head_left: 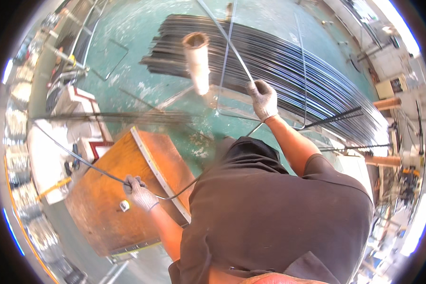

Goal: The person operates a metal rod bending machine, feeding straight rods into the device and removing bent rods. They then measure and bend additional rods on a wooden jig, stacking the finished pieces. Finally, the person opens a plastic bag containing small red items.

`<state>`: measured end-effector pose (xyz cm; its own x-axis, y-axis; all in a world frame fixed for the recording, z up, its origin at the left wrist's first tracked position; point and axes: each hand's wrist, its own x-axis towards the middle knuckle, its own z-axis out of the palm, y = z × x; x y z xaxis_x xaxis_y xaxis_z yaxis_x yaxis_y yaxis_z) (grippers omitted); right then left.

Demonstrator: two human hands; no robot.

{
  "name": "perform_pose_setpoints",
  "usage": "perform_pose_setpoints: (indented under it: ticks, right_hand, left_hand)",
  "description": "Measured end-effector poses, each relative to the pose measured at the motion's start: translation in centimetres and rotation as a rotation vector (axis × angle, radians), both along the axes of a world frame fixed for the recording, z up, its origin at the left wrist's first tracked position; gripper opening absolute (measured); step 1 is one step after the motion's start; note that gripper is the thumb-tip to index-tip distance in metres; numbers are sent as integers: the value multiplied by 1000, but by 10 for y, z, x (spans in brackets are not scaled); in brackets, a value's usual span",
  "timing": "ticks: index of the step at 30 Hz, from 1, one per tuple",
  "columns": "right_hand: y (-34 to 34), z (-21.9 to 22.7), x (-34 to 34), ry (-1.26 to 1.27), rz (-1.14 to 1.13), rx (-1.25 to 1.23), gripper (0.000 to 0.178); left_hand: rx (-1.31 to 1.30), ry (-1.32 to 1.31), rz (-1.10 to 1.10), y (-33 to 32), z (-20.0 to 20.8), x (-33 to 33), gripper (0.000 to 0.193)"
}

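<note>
My left hand [140, 193], in a pale knit glove, is closed around a thin dark metal rod [87, 163] above the brown work table. That rod runs to the far left on one side and curves toward my body on the other. My right hand [262, 99], also gloved, grips a lighter metal rod [225, 35] that slants up and away; a short length shows below the fist. Whether both lengths are one bent rod is hidden by my body. A small white tape measure [124, 206] lies on the table beside my left hand.
The rust-brown work table [99, 208] has a metal strip [158, 173] across it. Ahead, a large bundle of long dark rods [270, 61] covers part of the green floor [128, 28]. An upright pale tube [197, 64] stands before it. White-and-red equipment [83, 128] sits left.
</note>
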<state>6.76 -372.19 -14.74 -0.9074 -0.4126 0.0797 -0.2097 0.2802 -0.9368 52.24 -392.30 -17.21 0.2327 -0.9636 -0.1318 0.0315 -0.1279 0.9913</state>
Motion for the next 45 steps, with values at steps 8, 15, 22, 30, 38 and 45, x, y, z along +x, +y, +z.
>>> perform_pose_setpoints:
  ticks: [8,15,22,30,38,45]
  right_hand:
    - [161,-108,-113,-65,-521,-82,27]
    - [273,-191,-194,-169,-710,45,31]
    - [289,-231,-224,-265,-729,418,34]
    - [289,-258,-222,-304,-764,384,28]
    - [270,-257,-239,-235,-583,738,40]
    - [263,-218,-244,-572,-503,777,46]
  left_hand:
    - [-288,-211,-551,8,26,-214,17]
    - [-221,-403,-805,19,-74,-387,20]
    - [-256,-800,-927,4,-139,-490,16]
    - [-182,-802,-920,-26,-196,-531,30]
    - [235,-772,-924,-49,-278,-522,22]
    - [-117,-1250,-1145,-45,-241,-537,29]
